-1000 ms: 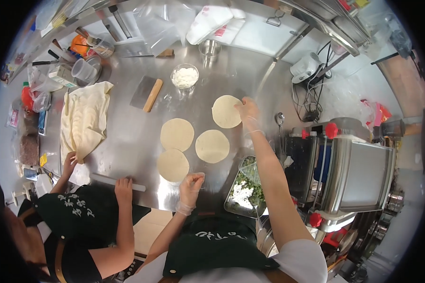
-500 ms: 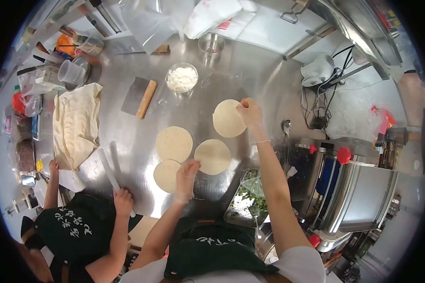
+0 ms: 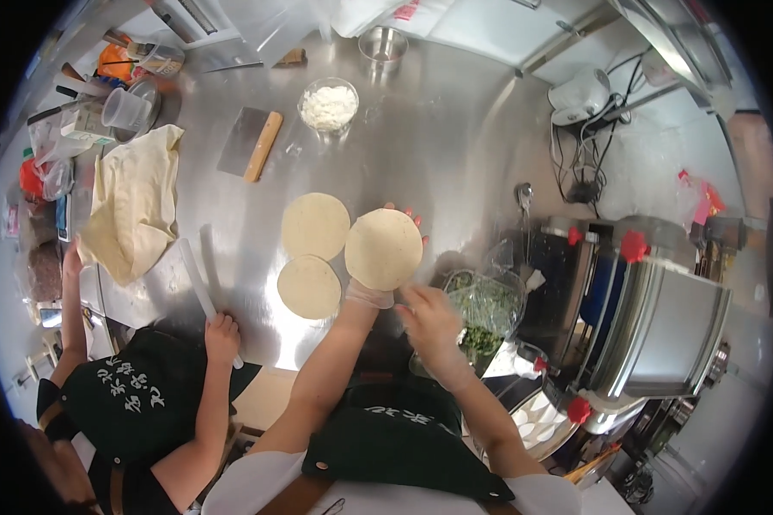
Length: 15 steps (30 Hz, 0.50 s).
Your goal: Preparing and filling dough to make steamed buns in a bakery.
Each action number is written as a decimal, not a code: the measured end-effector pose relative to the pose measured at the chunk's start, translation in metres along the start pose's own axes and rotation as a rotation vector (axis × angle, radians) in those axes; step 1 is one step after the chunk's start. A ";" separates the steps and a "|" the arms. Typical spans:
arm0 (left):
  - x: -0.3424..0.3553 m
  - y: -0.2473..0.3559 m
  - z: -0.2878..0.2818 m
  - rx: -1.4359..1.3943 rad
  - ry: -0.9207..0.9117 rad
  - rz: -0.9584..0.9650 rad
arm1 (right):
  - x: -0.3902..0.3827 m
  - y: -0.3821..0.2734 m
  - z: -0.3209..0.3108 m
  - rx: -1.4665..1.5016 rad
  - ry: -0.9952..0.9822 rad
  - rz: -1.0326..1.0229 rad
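My left hand (image 3: 369, 294) supports a round of pale dough (image 3: 383, 247) from underneath; fingertips show past its upper and right edges. My right hand (image 3: 429, 326) is just below that round's right side, with curled fingers; what they hold, if anything, is hidden. Two more dough rounds (image 3: 315, 225) (image 3: 308, 287) lie on the steel table (image 3: 455, 154) to the left. Beside my right hand, a tray of chopped greens (image 3: 483, 342) is partly covered by clear plastic film (image 3: 498, 292).
At left, a co-worker (image 3: 142, 399) grips a white rod (image 3: 196, 273) and touches a dough sheet (image 3: 130, 202). Behind are a scraper (image 3: 264, 148), a bowl of white food (image 3: 329, 107), a steel pot (image 3: 382, 47) and containers (image 3: 120, 110). A machine (image 3: 653, 335) stands right.
My left hand has gone up under a dough round. My right hand has come down and leftward from the upper-right round. Three rounds now show instead of four.
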<state>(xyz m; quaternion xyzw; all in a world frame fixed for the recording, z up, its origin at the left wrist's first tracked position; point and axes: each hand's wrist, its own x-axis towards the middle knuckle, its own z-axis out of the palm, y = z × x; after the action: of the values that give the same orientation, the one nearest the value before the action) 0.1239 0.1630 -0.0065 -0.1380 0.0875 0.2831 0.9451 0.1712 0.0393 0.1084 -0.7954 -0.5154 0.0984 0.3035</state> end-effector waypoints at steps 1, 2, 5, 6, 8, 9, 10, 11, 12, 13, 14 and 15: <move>-0.008 -0.002 0.004 -0.037 0.004 -0.018 | -0.023 0.005 -0.013 -0.017 0.078 0.070; -0.014 -0.003 0.008 -0.035 0.010 -0.030 | -0.050 0.015 -0.024 -0.034 0.159 0.143; -0.036 0.000 0.011 0.159 0.037 -0.043 | -0.151 0.060 -0.044 -0.171 0.331 0.483; -0.043 0.003 0.009 0.172 0.033 -0.067 | -0.175 0.066 -0.053 -0.332 0.264 0.573; -0.059 -0.005 0.011 0.109 -0.016 -0.136 | -0.229 0.077 -0.062 -0.439 0.140 0.785; -0.068 -0.012 0.016 0.098 -0.009 -0.173 | -0.259 0.083 -0.061 -0.374 0.092 0.899; -0.081 -0.015 0.025 0.154 -0.010 -0.174 | -0.264 0.086 -0.060 -0.066 0.049 1.097; -0.092 -0.018 0.032 0.206 -0.015 -0.174 | -0.269 0.089 -0.055 0.068 0.035 1.189; -0.102 -0.021 0.034 0.193 0.008 -0.187 | -0.274 0.093 -0.053 0.172 0.026 1.184; -0.116 -0.021 0.032 0.197 0.005 -0.181 | -0.271 0.094 -0.050 0.282 0.005 1.163; -0.129 -0.020 0.030 0.246 0.014 -0.160 | -0.272 0.096 -0.047 0.288 0.001 1.155; -0.138 -0.023 0.023 0.289 0.023 -0.159 | -0.277 0.098 -0.044 0.347 -0.017 1.199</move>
<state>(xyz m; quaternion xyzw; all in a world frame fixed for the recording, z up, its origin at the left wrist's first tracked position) 0.0249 0.0812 0.0543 -0.0104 0.1267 0.1904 0.9734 0.1417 -0.2488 0.0426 -0.8846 0.0417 0.3402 0.3164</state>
